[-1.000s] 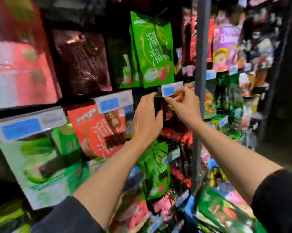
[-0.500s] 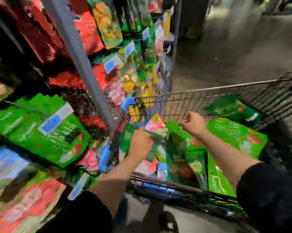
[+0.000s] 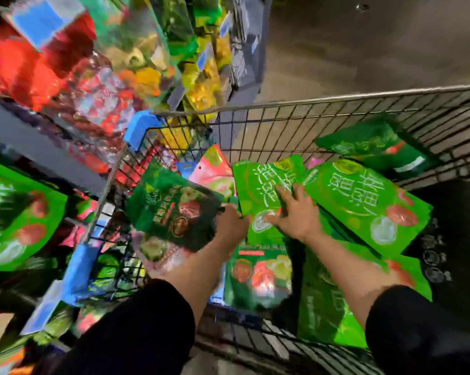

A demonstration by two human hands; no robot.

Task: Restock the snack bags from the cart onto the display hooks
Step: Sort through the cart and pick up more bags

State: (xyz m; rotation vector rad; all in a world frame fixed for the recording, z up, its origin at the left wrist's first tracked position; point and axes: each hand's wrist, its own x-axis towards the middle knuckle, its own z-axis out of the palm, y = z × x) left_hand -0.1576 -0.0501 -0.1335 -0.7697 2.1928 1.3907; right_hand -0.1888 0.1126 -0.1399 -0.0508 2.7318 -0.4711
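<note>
A dark green snack bag (image 3: 174,212) is lifted above the wire cart (image 3: 296,123), gripped at its right edge by the left hand (image 3: 229,223). The right hand (image 3: 293,212) lies with fingers spread on a bright green bag (image 3: 263,190) in the cart, among other bags. The display rack (image 3: 39,147) stands to the left.

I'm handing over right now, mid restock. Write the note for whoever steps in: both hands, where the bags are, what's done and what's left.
Left hand: grips a dark green snack bag, lifted above the left side of the cart.
Right hand: fingers spread flat on a bright green bag lying in the cart, not gripping it.
Bags: several more green ones lie loose in the cart, including a large bright green bag just right of the right hand.
Done: one bag is picked up.
Left: hang it on a hook of the display to the left, then keep emptying the cart.
</note>
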